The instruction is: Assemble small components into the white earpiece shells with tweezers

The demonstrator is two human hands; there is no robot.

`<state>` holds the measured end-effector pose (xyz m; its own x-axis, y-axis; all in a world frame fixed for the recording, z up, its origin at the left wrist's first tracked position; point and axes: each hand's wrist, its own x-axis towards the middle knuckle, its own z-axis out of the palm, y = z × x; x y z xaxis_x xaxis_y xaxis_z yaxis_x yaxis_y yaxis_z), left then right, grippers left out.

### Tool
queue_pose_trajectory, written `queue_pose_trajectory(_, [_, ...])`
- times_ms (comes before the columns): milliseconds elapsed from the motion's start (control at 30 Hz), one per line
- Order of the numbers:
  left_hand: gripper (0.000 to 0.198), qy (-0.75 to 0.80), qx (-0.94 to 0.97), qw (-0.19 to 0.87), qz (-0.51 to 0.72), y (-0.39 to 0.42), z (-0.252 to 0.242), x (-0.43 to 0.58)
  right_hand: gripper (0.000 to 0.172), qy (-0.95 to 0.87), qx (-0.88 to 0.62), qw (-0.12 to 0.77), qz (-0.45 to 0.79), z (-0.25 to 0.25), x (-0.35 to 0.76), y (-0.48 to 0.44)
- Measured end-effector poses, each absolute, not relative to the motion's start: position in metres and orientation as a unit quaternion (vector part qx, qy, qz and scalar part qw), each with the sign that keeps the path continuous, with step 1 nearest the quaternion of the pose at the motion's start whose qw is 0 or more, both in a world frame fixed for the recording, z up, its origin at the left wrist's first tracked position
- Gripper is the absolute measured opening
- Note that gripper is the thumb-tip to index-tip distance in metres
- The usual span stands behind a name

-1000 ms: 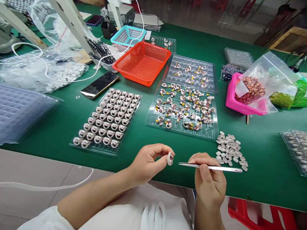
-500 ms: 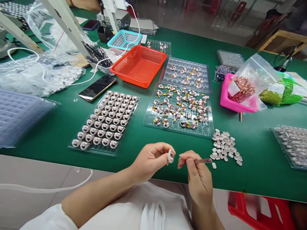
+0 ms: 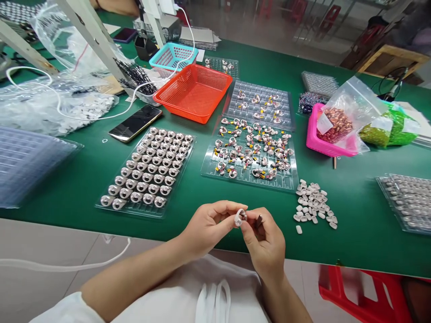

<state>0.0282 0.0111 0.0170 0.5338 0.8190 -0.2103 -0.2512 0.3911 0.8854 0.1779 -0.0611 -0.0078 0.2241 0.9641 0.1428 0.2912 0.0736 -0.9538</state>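
Observation:
My left hand (image 3: 212, 226) pinches a small white ring-shaped plastic casing (image 3: 238, 220) between thumb and forefinger; dark and reddish bits show inside it. Thumb and forefinger of my right hand (image 3: 267, 242) meet the casing from the other side. Tucked in that same hand is a narrow flat metal tool (image 3: 259, 220), its far end hidden by the fingers. To the right of my hands lies a loose pile of small white caps (image 3: 311, 202). Beyond them, a clear tray (image 3: 208, 168) carries many similar white casings with yellow tabs and wires.
On the left stands a tray of shiny silver-beige casings (image 3: 148, 179), with a phone (image 3: 136, 123) behind it. Farther back are a red basket (image 3: 195, 96) and a blue basket (image 3: 173, 54). A pink basket (image 3: 332, 146) with bagged parts and another filled tray (image 3: 411, 202) are on the right.
My right hand has moved left to the casing, and its fingers now touch it. The metal tool has turned inside the hand. My left hand has stayed nearly still.

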Motion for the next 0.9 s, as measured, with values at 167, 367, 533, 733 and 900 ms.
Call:
queue_pose_trajectory(167, [0.015,0.339,0.441,0.770,0.312,0.014,0.020,0.025,0.006,-0.510,-0.601,0.503,0.355,-0.007,0.180,-0.059])
queue_pose_trajectory(367, [0.016,0.348,0.461,0.755,0.311,0.014,0.012,0.026,0.009,-0.467,-0.620,0.503,0.380,-0.004,0.176,-0.054])
queue_pose_trajectory(533, [0.019,0.324,0.478,0.746,0.332,0.011,0.012,0.029,0.008,-0.447,-0.621,0.529,0.366,-0.006,0.173,-0.051])
queue_pose_trajectory(733, [0.017,0.329,0.488,0.733,0.343,0.011,0.012,0.032,0.008,-0.457,-0.625,0.520,0.361,-0.007,0.173,-0.049])
queue_pose_trajectory(900, [0.014,0.353,0.515,0.712,0.321,0.010,0.010,0.031,0.011,-0.454,-0.624,0.520,0.366,-0.008,0.174,-0.049])
